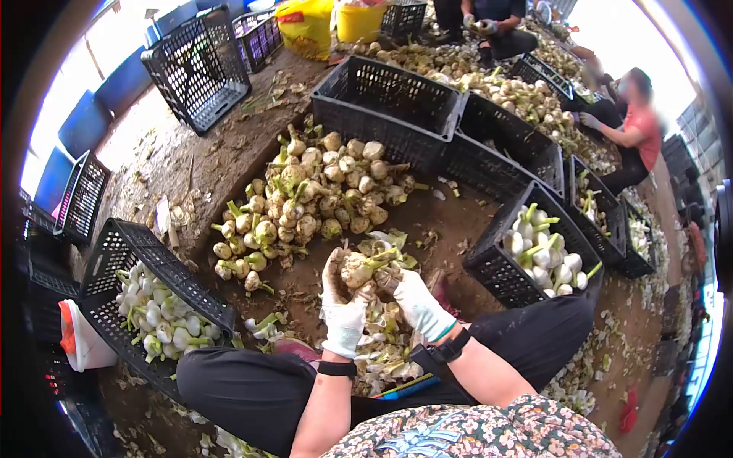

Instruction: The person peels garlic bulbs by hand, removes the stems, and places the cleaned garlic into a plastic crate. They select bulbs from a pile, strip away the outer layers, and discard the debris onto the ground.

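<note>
Between my gloved hands, over my crossed legs, is an unpeeled garlic bulb with a short green stem pointing right. The fingers of my left hand wrap round the bulb from the left and below. My right hand is closed at the stem end, its dirty fingertips pinched against the stem and outer skin. Loose garlic skins lie beneath both hands. Just beyond them spreads a pile of soil-stained garlic bulbs on the ground.
To the right stands a black crate of white garlic; at left a tilted crate holds more. Black crates line the far side. Two co-workers, one in a red shirt and one in dark clothes, sit beyond, among garlic heaps.
</note>
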A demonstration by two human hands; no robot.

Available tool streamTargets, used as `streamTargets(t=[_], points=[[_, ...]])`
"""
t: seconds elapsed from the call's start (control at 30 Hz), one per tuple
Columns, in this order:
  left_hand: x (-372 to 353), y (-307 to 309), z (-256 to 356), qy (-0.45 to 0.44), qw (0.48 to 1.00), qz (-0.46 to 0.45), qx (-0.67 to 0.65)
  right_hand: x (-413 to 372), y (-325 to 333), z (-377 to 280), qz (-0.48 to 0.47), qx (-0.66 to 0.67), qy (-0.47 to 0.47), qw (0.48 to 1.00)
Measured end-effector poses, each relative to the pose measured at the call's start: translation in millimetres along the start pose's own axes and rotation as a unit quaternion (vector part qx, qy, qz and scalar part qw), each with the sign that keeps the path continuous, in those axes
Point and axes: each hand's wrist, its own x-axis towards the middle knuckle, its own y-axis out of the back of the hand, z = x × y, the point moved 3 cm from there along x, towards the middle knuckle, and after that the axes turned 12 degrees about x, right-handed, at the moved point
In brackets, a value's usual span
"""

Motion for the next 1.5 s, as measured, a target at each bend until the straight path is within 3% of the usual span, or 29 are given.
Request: streamTargets(t=[0.07,0.1,0.13,0.17,0.23,0.27,0.3,0.37,0.4,0.5,0.7,0.77,0.8,0.83,0.9,0.93,0.97,1.0,1.03,1.1,1.13,1.17,1.23,1.3,1.33,1.37,1.4,1.43,1.5], points=[[-4.4,-1.2,6.3,-0.011,1.000,0.003,0.021,-14.6,-12.1,-21.1,-0.013,0.003,0.058,0.998],[-5.9,-2.0,10.6,-0.034,0.994,0.007,0.105,-19.4,-18.2,-30.7,-0.024,0.005,0.108,0.994],[-9.1,-3.0,13.6,-0.055,0.981,0.011,0.188,-16.9,-14.3,-24.2,-0.027,0.054,0.078,0.995],[-11.1,-3.2,12.0,-0.087,0.971,0.019,0.222,-25.6,-29.9,-35.2,0.000,0.011,0.097,0.995],[-17.1,-7.0,28.7,-0.186,0.908,0.035,0.375,-12.2,-12.7,-7.4,0.011,0.026,0.122,0.992],[-17.8,-4.0,22.3,-0.177,0.921,0.041,0.344,8.5,18.2,27.0,0.047,0.063,0.131,0.988],[-19.1,-2.7,19.0,-0.114,0.957,0.036,0.266,-18.7,-24.0,-12.6,0.050,0.131,0.087,0.986],[-26.5,-2.9,16.7,-0.027,0.993,0.020,0.110,-24.9,-28.3,-16.9,0.042,0.124,0.072,0.989],[-26.0,-2.5,24.2,-0.041,0.992,0.022,0.116,-32.2,-29.7,-25.0,-0.012,0.107,0.051,0.993],[-31.9,-6.6,43.6,-0.031,0.996,0.006,0.087,-41.4,-29.7,-38.5,0.011,0.122,0.017,0.992],[-36.7,-5.3,37.1,0.117,0.979,-0.092,-0.140,-30.8,-7.6,-54.0,-0.102,-0.030,0.165,0.981],[-34.8,-7.3,24.9,0.186,0.947,-0.092,-0.243,-37.0,-7.6,-62.4,-0.073,-0.043,0.052,0.995],[-36.3,-15.7,32.9,0.146,0.965,-0.101,-0.191,-42.4,-18.4,-72.3,-0.036,-0.143,0.021,0.989],[-38.9,-20.2,31.5,0.148,0.965,-0.103,-0.192,-44.0,-25.6,-72.9,-0.067,-0.183,0.079,0.978],[-40.1,-20.9,33.8,0.080,0.994,-0.065,0.022,-39.7,-19.5,-58.8,-0.046,-0.135,0.114,0.983],[-38.7,-13.7,36.3,0.141,0.980,-0.138,-0.019,-36.5,-13.8,-56.3,-0.067,-0.055,0.093,0.992],[-41.0,-15.0,45.0,0.199,0.964,-0.088,-0.156,-38.1,-15.9,-59.1,-0.089,0.026,0.068,0.993],[-38.4,-6.8,40.7,0.231,0.949,-0.127,-0.174,-41.2,-14.8,-61.3,-0.050,0.049,0.004,0.998],[-35.7,2.4,33.7,0.261,0.932,-0.163,-0.192,-41.8,-22.3,-58.4,-0.059,0.007,0.080,0.995],[-36.7,-7.2,30.2,0.097,0.995,-0.008,0.021,-35.0,-17.5,-48.3,-0.032,-0.058,0.152,0.986],[-37.1,-9.9,38.7,0.017,0.993,-0.035,0.115,-33.0,-15.1,-43.8,-0.034,-0.057,0.150,0.986],[-35.6,-8.9,39.7,-0.002,0.994,-0.001,0.114,-30.8,-12.3,-40.9,-0.009,-0.077,0.118,0.990],[-33.5,-1.7,38.8,0.069,0.996,-0.039,-0.035,-28.5,-6.1,-37.8,0.013,-0.098,0.081,0.992],[-31.2,2.2,51.2,0.086,0.989,-0.075,-0.096,-22.5,13.3,-35.9,0.099,0.148,0.067,0.982],[-32.8,2.8,60.5,0.099,0.984,-0.085,-0.125,-11.5,36.1,-24.0,0.169,0.259,0.046,0.950],[-35.5,2.6,69.5,0.114,0.977,-0.094,-0.153,-4.4,52.4,-24.3,0.152,0.177,0.074,0.970],[-36.0,5.7,68.0,0.113,0.977,-0.091,-0.153,-12.5,41.6,-41.0,0.118,-0.165,0.056,0.978],[-33.4,7.9,64.3,0.091,0.984,-0.096,-0.124,-20.1,29.8,-55.8,0.070,-0.488,0.036,0.869],[-32.8,11.5,54.1,0.048,0.992,-0.100,-0.067,-43.2,-7.7,-72.3,0.068,-0.622,0.258,0.736]])
